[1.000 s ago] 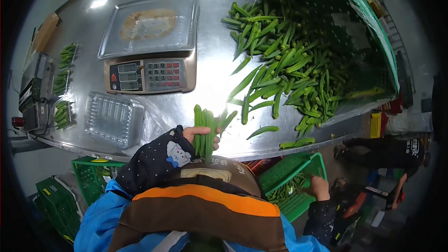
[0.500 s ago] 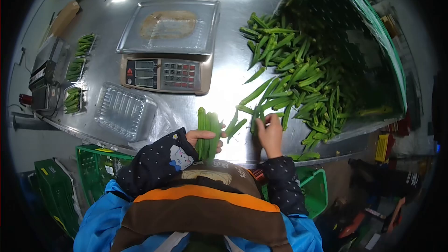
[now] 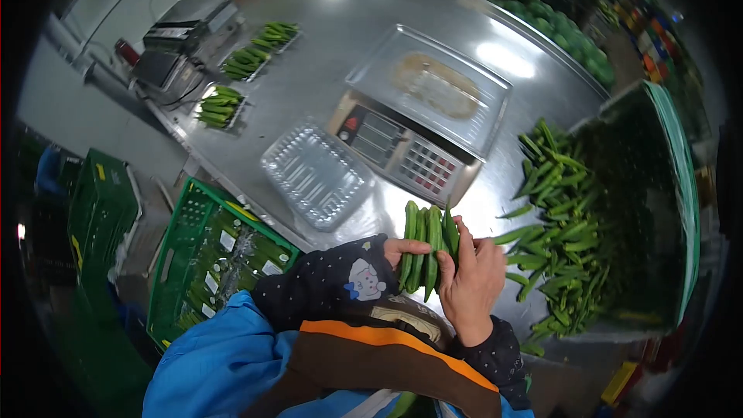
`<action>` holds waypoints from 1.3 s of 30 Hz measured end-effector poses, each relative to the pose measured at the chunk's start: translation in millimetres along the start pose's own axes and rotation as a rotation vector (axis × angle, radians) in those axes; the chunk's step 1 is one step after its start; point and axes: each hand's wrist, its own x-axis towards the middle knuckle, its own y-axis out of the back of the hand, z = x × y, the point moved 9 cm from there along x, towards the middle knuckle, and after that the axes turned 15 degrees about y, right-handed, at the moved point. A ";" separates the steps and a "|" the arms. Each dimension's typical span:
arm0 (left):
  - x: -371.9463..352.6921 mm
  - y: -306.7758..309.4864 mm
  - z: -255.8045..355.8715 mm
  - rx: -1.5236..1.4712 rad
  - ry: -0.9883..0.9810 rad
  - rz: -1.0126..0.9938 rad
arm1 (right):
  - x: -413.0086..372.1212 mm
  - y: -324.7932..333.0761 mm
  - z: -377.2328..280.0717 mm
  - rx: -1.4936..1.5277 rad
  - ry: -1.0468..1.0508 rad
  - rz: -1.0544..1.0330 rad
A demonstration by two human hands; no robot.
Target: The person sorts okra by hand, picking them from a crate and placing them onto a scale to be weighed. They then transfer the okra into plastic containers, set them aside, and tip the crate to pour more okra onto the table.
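My left hand [image 3: 404,249] is closed around a bunch of green okra pods [image 3: 420,244], held roughly side by side in front of my body. On the bunch's right side my right hand [image 3: 474,282] presses another okra pod [image 3: 450,231] against the others, thumb and fingers bent around it. To the right, loose okra [image 3: 563,244] spills in a heap from a dark crate [image 3: 650,224] tipped on its side with a green rim. A clear plastic tray [image 3: 317,178] lies on the metal table left of my hands.
Behind my hands stands a weighing scale [image 3: 398,156] with a clear platter [image 3: 429,85]. Filled okra trays [image 3: 222,106] sit at the left beside a wrapping machine [image 3: 186,27]. Below the table edge, a green crate [image 3: 166,286] holds several packed trays. Round green vegetables [image 3: 549,19] are piled beyond.
My right hand has come from the okra heap to the bunch in my left hand, bringing a pod against it. The view has turned toward the left, showing more of the green crate.
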 end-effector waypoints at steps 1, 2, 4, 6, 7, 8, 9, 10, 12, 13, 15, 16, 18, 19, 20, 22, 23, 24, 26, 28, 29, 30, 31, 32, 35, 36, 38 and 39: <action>-13.4 3.9 6.0 -0.030 -0.016 0.032 | 15.0 0.9 -10.4 0.002 0.004 -0.072; -28.2 7.0 12.1 -0.059 -0.030 0.064 | 26.4 -4.7 -18.2 0.009 0.028 -0.071; -59.9 7.6 34.0 -0.074 -0.185 0.127 | 49.2 -5.7 -47.1 0.176 0.225 0.077; -90.1 0.8 55.4 -0.074 -0.327 0.118 | 68.9 -10.9 -71.0 0.125 0.330 0.077; -105.8 4.1 60.7 -0.081 -0.302 0.088 | 79.0 -23.4 -66.4 0.379 0.248 0.082; -122.8 0.6 70.3 -0.085 -0.388 0.070 | 87.1 -38.7 -61.1 0.630 0.159 0.083; -141.5 2.0 77.6 -0.090 -0.454 0.065 | 94.9 -50.8 -54.6 0.906 0.120 0.122; -163.0 3.6 84.1 -0.093 -0.522 0.060 | 106.0 -55.8 -64.7 0.872 0.210 0.073; -204.5 17.2 91.9 -0.023 -0.622 0.181 | 104.6 -84.2 -104.9 0.343 0.732 -0.078; -226.4 12.1 97.5 0.077 -0.672 0.320 | 96.3 -112.8 -112.9 0.142 0.843 -0.150; -255.7 24.2 97.9 0.051 -0.700 0.227 | 85.2 -143.4 -114.2 0.160 0.966 -0.169; -268.0 17.7 101.3 0.058 -0.767 0.236 | 87.2 -147.2 -117.1 0.137 0.983 -0.199; -279.2 13.4 106.2 0.072 -0.786 0.222 | 92.1 -145.0 -118.0 0.155 1.038 -0.181; -283.1 13.2 110.7 0.083 -0.808 0.218 | 92.2 -144.5 -119.6 0.169 1.081 -0.191; -282.3 14.6 114.8 0.086 -0.795 0.208 | 92.4 -143.3 -120.6 0.182 1.124 -0.200; -274.4 21.0 121.5 0.005 -0.746 0.158 | 101.2 -138.0 -120.1 0.216 1.124 -0.201; -265.5 20.8 127.0 -0.007 -0.690 0.124 | 103.5 -138.7 -118.4 0.238 1.122 -0.212; -259.5 17.8 136.5 -0.009 -0.681 0.119 | 105.5 -139.7 -116.5 0.260 1.121 -0.222; -232.1 10.7 153.0 0.095 -0.521 0.247 | 107.7 -142.1 -115.9 0.249 1.095 -0.278; -185.6 -12.0 179.7 0.075 -0.452 0.144 | 110.2 -132.8 -121.6 0.238 1.008 -0.243; -160.8 -25.8 196.1 0.131 -0.403 0.101 | 107.6 -130.4 -119.9 0.262 0.969 -0.225; -136.4 -38.0 212.1 0.225 -0.353 0.097 | 111.4 -106.5 -123.2 0.334 0.926 -0.193; -108.4 -35.8 224.3 0.218 -0.201 0.025 | 112.9 -94.2 -117.6 0.400 0.809 -0.171; -83.8 -39.0 243.0 0.260 -0.225 0.045 | 108.9 -86.6 -108.3 0.464 0.691 -0.147; -8.3 -32.1 307.1 0.753 -0.232 0.194 | 85.0 -73.4 -64.7 0.554 0.425 -0.124; 11.3 -16.5 335.4 1.063 -0.371 0.383 | 78.2 -62.0 -54.4 0.545 0.400 -0.115; 40.7 -44.9 339.3 1.775 -0.511 0.674 | 60.3 -50.2 -15.0 0.512 0.158 -0.180; 56.8 -43.7 337.4 1.778 -0.481 0.643 | 51.1 -37.4 0.0 0.451 0.165 -0.072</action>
